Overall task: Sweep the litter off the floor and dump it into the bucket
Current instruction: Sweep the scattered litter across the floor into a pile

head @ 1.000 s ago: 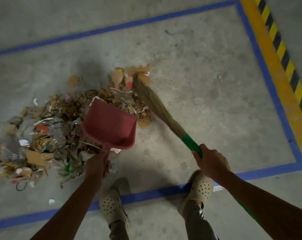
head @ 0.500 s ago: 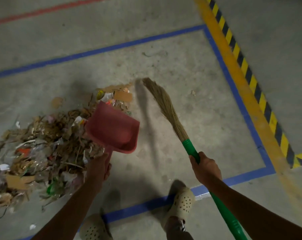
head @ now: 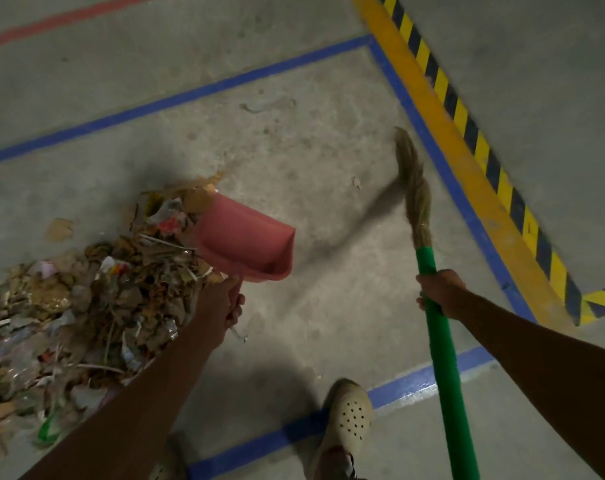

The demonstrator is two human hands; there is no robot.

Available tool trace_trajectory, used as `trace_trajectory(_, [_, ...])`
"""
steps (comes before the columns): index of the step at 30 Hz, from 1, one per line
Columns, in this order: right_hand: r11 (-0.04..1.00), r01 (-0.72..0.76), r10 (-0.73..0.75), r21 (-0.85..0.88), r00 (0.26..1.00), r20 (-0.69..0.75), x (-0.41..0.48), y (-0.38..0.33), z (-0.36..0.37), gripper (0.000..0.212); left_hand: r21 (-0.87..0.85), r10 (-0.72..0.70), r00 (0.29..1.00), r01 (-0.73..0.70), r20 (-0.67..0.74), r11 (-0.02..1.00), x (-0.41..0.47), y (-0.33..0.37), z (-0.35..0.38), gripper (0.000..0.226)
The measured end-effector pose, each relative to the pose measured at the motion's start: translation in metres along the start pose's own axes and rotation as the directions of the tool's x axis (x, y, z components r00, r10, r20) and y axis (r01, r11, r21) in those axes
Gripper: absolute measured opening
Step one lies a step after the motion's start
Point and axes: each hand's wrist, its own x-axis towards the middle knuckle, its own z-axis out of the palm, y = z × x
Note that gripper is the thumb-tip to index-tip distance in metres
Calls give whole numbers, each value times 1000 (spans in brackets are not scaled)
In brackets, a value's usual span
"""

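Right now the left hand (head: 221, 303) grips the dustpan (head: 245, 244) handle, its front edge at the litter (head: 86, 306) heaped on the floor (head: 294, 150) leftward; right hand (head: 439, 294) clamps the broom (head: 415, 192), bristles well right of the litter, shaft pointing away; bucket not in view.

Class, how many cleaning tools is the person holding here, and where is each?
2. A pink dustpan in the left hand, at the edge of the litter pile; a green-handled broom in the right hand, its bristles out near the blue floor line. None seems hidden.
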Motion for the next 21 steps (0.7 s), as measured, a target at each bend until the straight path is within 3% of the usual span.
trace_trajectory(4, [997, 10, -5, -81, 998, 68, 27, -15, 20, 30, -22, 21, 1000, -21, 0, 1000, 20, -6, 8, 24])
trace_trajectory(8, [920, 186, -164, -344, 982, 91, 27, -20, 62, 29, 3, 5, 999, -5, -38, 1000, 35, -19, -13, 28])
trace_trajectory(10, [791, 320, -267, -522, 948, 176, 19, -18, 87, 28, 13, -59, 998, 60, -25, 998, 37, -27, -32, 34])
trace_trajectory(12, [646, 434, -339, -628, 900, 274, 5, -13, 115, 28, -22, -51, 993, 49, -105, 999, 33, -38, -53, 36])
trace_trajectory(16, [387, 632, -427, -672, 768, 477, -35, 1, 167, 31, -134, -19, 971, -13, -237, 991, 14, -63, -102, 29])
trace_trajectory(19, [170, 700, -494, -694, 669, 554, -68, 16, 192, 44, -184, -10, 950, -50, -311, 982, -2, -79, -143, 31])
trace_trajectory(21, [99, 678, -556, -728, 645, 525, -87, 26, 201, 55, -238, -18, 930, -74, -366, 968, -10, -89, -170, 33])
